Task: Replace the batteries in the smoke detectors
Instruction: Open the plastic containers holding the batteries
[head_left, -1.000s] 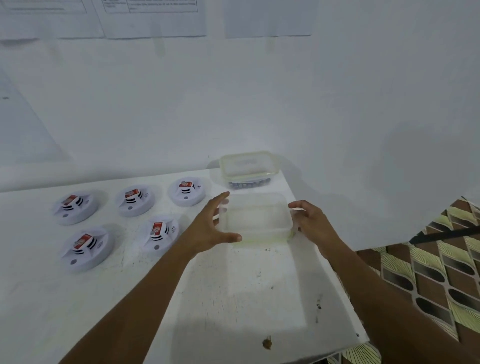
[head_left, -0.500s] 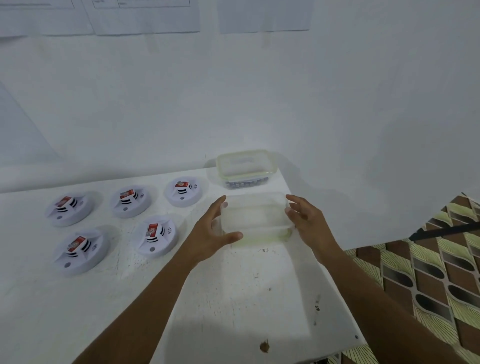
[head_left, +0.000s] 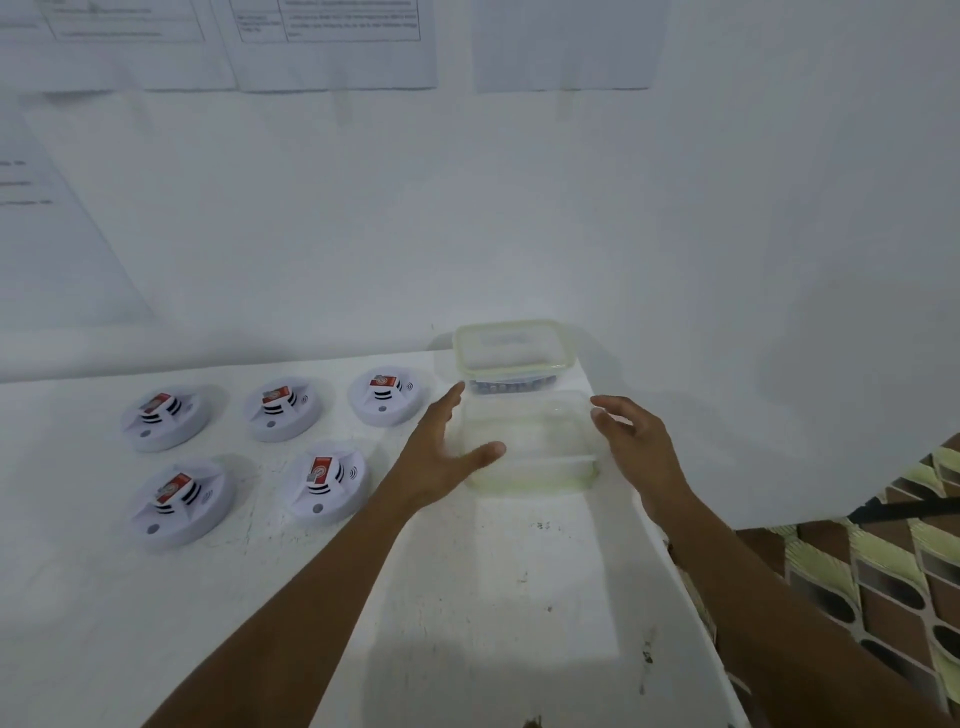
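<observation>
Several white round smoke detectors, each with a red-labelled battery on top, lie in two rows on the white table; one is at the near right (head_left: 328, 480) and another at the far left (head_left: 165, 418). An empty clear plastic container (head_left: 530, 452) stands near the table's right edge. Behind it is a lidded clear container (head_left: 514, 351) with dark batteries inside. My left hand (head_left: 441, 452) is beside the empty container's left wall, fingers straight, thumb across its front corner. My right hand (head_left: 634, 441) hovers at its right wall with fingers loosely spread.
The white table (head_left: 467, 597) ends just right of the containers, with patterned floor (head_left: 893, 571) below. A white wall with taped paper sheets (head_left: 332, 41) rises directly behind the table. A dark stain (head_left: 647, 657) marks the table near its right edge.
Both hands held the empty container's sides before; now their fingers have loosened and spread away from it. The container stays in front of the lidded one.
</observation>
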